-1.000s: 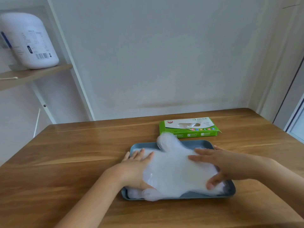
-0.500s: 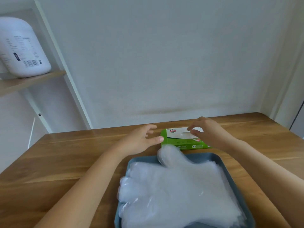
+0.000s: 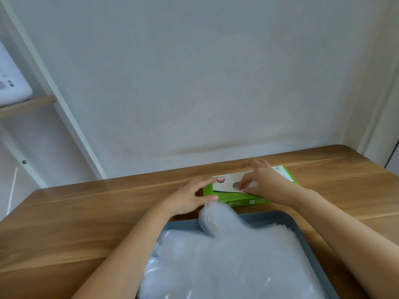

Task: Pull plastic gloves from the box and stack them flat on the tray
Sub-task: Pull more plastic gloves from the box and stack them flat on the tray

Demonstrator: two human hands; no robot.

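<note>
**A:** Where's the action right now?

**B:** Up at the green box (image 3: 237, 201), which is lying on the table (image 3: 86, 223) just beyond the tray (image 3: 291, 220). The right hand (image 3: 262, 183) is working over the slot (image 3: 235, 186) in the lid. Its thumb and fingertips are closing on the next glove (image 3: 250, 184). It looks like a pinch on the film to me, though it's small from where I'm standing.

**A:** And the other one?

**B:** The left hand (image 3: 187, 198) is pressing against the box's left end with its fingers straight. One fingertip is on the lid and the thumb is lying along the front. I'd say it's bracing the light carton so it isn't lifting with the pull.

**A:** How's the pile looking?

**B:** The stacked gloves (image 3: 226, 260) are lying flat and nearly filling the tray. The thumb part is lapping over the far rim toward the box. I reckon the box is sitting that close so each glove is travelling only a short way.
</note>
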